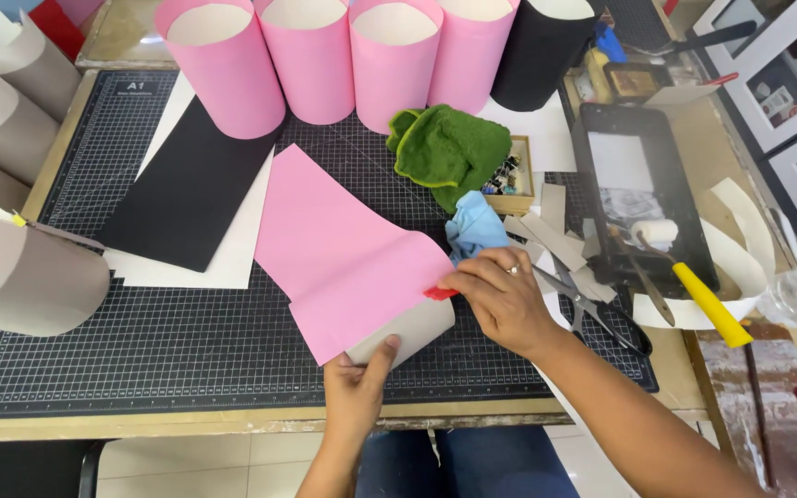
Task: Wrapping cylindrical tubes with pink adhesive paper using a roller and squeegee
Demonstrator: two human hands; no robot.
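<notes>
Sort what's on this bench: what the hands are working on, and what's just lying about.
In hand: pink sheet, grey roll, red clip, left hand, right hand.
Lying about: pink tubes, green cloth, scissors, roller, black sheet.

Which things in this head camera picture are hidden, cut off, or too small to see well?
- Small red piece: the right hand covers most of it, so its kind is unclear.
- Pink sheet: its curled underside is partly hidden by the left hand.
- Pink cylinders: tops cut off by the upper edge.
- Small wooden box: contents too small, partly under the green cloth.
</notes>
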